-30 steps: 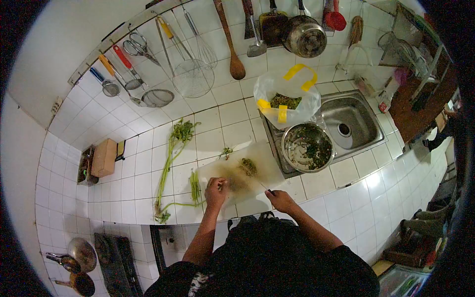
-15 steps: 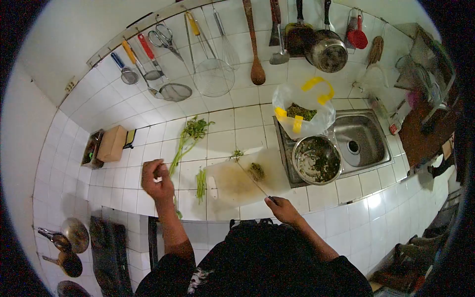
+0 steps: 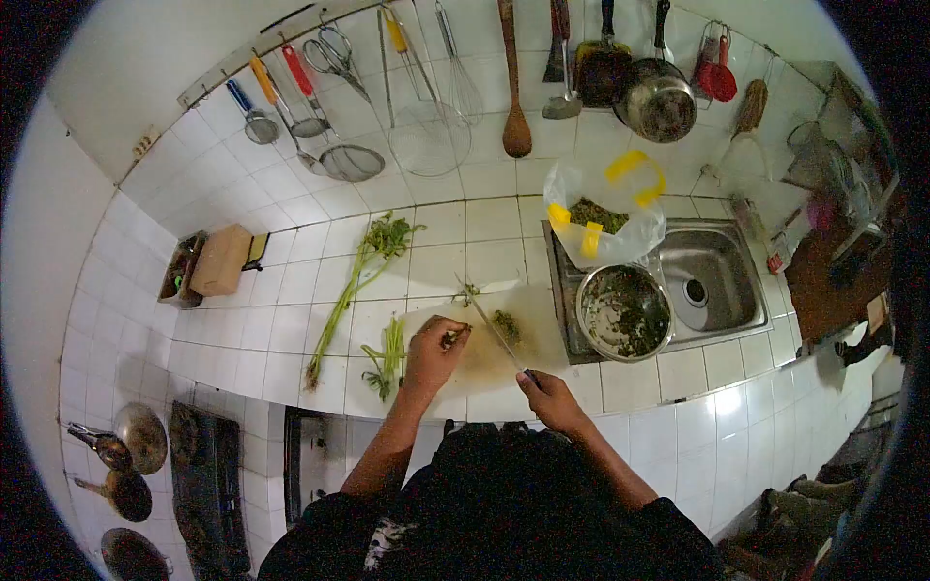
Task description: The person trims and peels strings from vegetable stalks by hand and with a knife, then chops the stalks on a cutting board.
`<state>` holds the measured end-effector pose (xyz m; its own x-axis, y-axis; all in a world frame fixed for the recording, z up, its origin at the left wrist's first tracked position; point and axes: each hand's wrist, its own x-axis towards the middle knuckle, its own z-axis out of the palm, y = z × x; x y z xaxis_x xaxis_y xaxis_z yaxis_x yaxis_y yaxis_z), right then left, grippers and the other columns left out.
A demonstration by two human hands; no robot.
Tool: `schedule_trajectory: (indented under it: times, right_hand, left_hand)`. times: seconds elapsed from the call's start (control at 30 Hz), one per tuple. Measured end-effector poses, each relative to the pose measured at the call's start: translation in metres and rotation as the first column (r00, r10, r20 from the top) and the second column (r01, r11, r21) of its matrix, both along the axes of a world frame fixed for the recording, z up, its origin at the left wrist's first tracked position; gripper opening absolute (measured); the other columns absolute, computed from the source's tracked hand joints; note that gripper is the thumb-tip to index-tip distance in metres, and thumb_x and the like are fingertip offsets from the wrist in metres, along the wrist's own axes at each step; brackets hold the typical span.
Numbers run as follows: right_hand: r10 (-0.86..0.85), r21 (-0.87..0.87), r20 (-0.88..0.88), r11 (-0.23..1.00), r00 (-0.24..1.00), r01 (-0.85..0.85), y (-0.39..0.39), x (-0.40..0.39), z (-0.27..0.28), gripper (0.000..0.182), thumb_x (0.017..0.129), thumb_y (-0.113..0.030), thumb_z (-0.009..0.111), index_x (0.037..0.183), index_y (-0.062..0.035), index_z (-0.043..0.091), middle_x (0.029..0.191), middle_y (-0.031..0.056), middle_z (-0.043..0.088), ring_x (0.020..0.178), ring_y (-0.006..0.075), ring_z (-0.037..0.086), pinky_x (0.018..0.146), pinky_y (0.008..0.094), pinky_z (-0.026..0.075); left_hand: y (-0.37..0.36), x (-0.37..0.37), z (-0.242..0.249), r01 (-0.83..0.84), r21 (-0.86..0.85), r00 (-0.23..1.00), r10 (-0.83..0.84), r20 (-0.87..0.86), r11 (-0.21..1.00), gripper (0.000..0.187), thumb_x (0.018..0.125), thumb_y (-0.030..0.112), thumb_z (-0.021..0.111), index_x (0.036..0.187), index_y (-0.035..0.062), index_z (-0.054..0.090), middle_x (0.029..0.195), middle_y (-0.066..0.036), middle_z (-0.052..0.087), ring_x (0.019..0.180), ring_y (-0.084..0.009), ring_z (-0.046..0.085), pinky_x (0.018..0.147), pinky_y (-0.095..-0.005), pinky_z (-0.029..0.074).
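My left hand (image 3: 434,354) is curled closed above the left part of the white cutting board (image 3: 475,378). Small dark green bits, perhaps leaves, show between its fingers. In my right hand (image 3: 552,400) is a knife (image 3: 495,326), its blade slanting up and left across the board. Beside the blade lies a pile of chopped greens (image 3: 505,326), and a leafy sprig (image 3: 470,290) is near its tip. Cut green stalks (image 3: 390,351) lie left of the board. Farther left, a long leafy bunch of greens (image 3: 358,271) stretches over the tiles.
A steel bowl (image 3: 625,315) with chopped greens sits at the edge of the sink (image 3: 712,266). Behind it stands a plastic bag (image 3: 635,230) holding greens. Strainers, a wooden spoon (image 3: 516,131) and pans hang on the wall. A knife block (image 3: 221,261) stands at the left.
My left hand has moved right, from beside the long bunch to over the board, near the knife. My right hand keeps hold of the knife in about the same place.
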<state>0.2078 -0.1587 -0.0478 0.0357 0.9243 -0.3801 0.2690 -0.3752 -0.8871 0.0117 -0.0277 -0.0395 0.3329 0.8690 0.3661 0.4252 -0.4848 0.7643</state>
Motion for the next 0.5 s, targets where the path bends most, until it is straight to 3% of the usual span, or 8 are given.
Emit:
schedule_trajectory:
  times: [0.07, 0.17, 0.23, 0.27, 0.33, 0.5]
  right_hand:
    - [0.002, 0.009, 0.068, 1.0, 0.998, -0.003, -0.007, 0.002, -0.014, 0.053, 0.094, -0.048, 0.044, 0.088, 0.0026, 0.059, 0.074, 0.0204, 0.062, 0.071, 0.0299, 0.062, 0.068, 0.0427, 0.046]
    - [0.043, -0.069, 0.202, 0.997, 0.978, -0.029, -0.019, 0.006, -0.036, 0.055, 0.093, -0.05, 0.041, 0.088, 0.0022, 0.06, 0.074, 0.022, 0.062, 0.073, 0.036, 0.063, 0.069, 0.0441, 0.047]
    - [0.036, -0.11, 0.187, 0.994, 0.982, -0.016, -0.026, 0.005, -0.049, 0.062, 0.094, -0.053, 0.037, 0.088, 0.0048, 0.058, 0.073, 0.0228, 0.06, 0.071, 0.033, 0.06, 0.068, 0.0439, 0.046]
    - [0.036, -0.119, 0.185, 0.993, 0.982, -0.014, -0.03, 0.005, -0.058, 0.062, 0.094, -0.053, 0.037, 0.088, 0.0048, 0.058, 0.073, 0.0228, 0.06, 0.071, 0.033, 0.06, 0.068, 0.0439, 0.046]
    - [0.071, -0.141, 0.2, 0.989, 0.977, -0.043, -0.032, 0.005, -0.073, 0.061, 0.094, -0.051, 0.036, 0.09, 0.0052, 0.058, 0.08, 0.0271, 0.061, 0.079, 0.0413, 0.06, 0.073, 0.0477, 0.045]
    - [0.137, -0.182, 0.296, 0.98, 0.945, -0.085, -0.037, -0.001, -0.092, 0.059, 0.094, -0.051, 0.032, 0.096, 0.0001, 0.061, 0.092, 0.0275, 0.062, 0.091, 0.046, 0.058, 0.081, 0.0509, 0.045]
  left_hand:
    - [0.0, 0.007, -0.048, -0.015, -0.074, 0.99, 0.005, -0.141, 0.997, 0.012, 0.075, 0.006, 0.069, 0.086, 0.003, 0.065, 0.085, -0.011, 0.063, 0.072, -0.022, 0.061, 0.063, -0.0311, 0.05]
    - [0.003, 0.009, -0.115, 0.006, -0.058, 0.987, -0.015, -0.161, 0.998, 0.01, 0.075, 0.008, 0.069, 0.083, 0.0029, 0.066, 0.084, -0.012, 0.062, 0.074, -0.029, 0.061, 0.066, -0.0355, 0.05]
    - [-0.004, 0.013, -0.119, -0.022, -0.121, 0.983, -0.001, -0.183, 0.992, 0.01, 0.075, 0.01, 0.069, 0.082, 0.0027, 0.067, 0.085, -0.013, 0.063, 0.081, -0.0323, 0.06, 0.072, -0.0392, 0.049]
    - [-0.004, 0.013, -0.132, -0.061, -0.044, 0.969, 0.049, -0.243, 0.997, 0.012, 0.074, 0.009, 0.069, 0.083, 0.0027, 0.067, 0.086, -0.014, 0.063, 0.084, -0.0328, 0.06, 0.074, -0.0397, 0.049]
    - [-0.005, 0.014, -0.147, -0.089, 0.032, 0.95, 0.095, -0.298, 0.996, 0.013, 0.072, 0.008, 0.069, 0.084, 0.0027, 0.067, 0.087, -0.014, 0.063, 0.087, -0.0334, 0.059, 0.077, -0.0403, 0.048]
    - [-0.003, 0.007, -0.171, -0.119, -0.08, 0.975, 0.101, -0.199, 0.99, 0.02, 0.064, 0.005, 0.07, 0.084, 0.0036, 0.067, 0.092, -0.014, 0.064, 0.094, -0.0325, 0.059, 0.084, -0.04, 0.047]
